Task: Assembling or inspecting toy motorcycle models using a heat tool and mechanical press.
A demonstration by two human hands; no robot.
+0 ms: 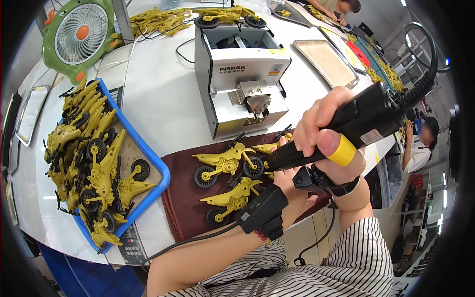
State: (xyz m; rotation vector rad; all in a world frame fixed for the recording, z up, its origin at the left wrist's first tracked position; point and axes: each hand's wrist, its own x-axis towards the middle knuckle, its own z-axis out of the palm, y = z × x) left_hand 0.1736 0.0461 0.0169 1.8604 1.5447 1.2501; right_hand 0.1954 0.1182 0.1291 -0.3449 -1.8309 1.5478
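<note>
My right hand (pixel 329 133) is wrapped round a black electric screwdriver (pixel 358 119), with yellow tape on the thumb. The tool points left and down over a yellow toy motorcycle (pixel 267 147), which it partly covers. Below the screwdriver, my left hand (pixel 289 185) rests low over the mat beside that toy. Most of its fingers are hidden behind my right hand and the tool, so its grip does not show. Two more yellow toy motorcycles with black wheels lie left of my hands, an upper one (pixel 222 162) and a lower one (pixel 230 199).
A dark red cloth mat (pixel 180 173) lies under the toys. Left stands a blue tray (pixel 143 143) heaped with toy motorcycles. Behind the mat is a metal box-shaped machine (pixel 247 84); a green fan (pixel 81 34) stands far left. Beyond are a metal tray (pixel 326 62) and other people.
</note>
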